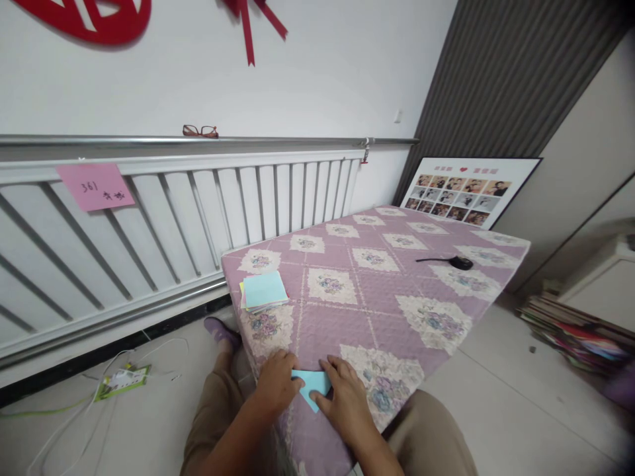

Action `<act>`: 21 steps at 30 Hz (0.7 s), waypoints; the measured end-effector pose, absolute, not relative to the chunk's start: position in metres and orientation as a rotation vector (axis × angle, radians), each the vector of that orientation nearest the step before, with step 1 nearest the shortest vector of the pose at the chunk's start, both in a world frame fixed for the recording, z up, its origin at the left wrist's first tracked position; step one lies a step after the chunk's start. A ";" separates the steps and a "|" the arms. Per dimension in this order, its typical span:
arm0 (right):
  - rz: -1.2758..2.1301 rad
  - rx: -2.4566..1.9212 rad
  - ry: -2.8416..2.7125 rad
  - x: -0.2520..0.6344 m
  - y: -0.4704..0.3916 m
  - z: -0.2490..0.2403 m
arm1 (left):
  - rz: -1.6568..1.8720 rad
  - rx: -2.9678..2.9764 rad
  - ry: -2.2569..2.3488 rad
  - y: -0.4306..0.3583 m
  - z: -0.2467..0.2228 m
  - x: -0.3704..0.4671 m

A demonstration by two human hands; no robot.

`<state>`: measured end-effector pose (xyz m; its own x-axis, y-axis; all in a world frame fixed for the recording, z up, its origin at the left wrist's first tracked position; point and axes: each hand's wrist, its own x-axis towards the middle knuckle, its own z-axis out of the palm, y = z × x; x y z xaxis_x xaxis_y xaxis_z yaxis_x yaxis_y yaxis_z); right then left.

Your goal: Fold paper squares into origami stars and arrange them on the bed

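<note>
A light blue sheet of paper (312, 382), folded into a triangle, lies on the purple flowered tablecloth (342, 324) with one point toward me. My left hand (278, 380) grips its left corner, thumb on top and fingers curled. On the right corner rests my right hand (347, 393), its thumb pressing the paper's face and its fingers bent over the edge. Farther off on the left side of the table sits a stack of coloured paper (265, 289), with a light blue sheet uppermost and yellow and pink edges showing beneath.
A black object with a thin strap or cord (460, 262) lies at the table's right. Behind the table stand a white radiator (258, 198) and a photo board (456, 192). Glasses (200, 131) rest on the pipe. A power strip (124, 381) with cords lies on the floor at left.
</note>
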<state>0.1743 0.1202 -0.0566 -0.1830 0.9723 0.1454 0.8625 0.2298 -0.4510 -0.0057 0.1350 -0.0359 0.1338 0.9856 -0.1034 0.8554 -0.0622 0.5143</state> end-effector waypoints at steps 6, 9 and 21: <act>0.474 -1.704 -2.172 0.174 0.126 -0.044 | 0.513 1.863 1.664 0.138 -0.039 -0.006; 0.513 -1.679 -2.139 0.173 0.128 -0.040 | 0.598 1.772 1.586 0.137 -0.041 -0.006; 1.168 -1.391 -1.816 0.175 0.133 -0.022 | 0.993 1.331 1.300 0.137 -0.056 -0.009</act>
<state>0.1747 0.1329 -0.0217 -0.3002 0.9513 -0.0698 0.4581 0.0796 -0.8853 -0.0092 0.1367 -0.0557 0.0900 0.9927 -0.0799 0.1844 0.0623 0.9809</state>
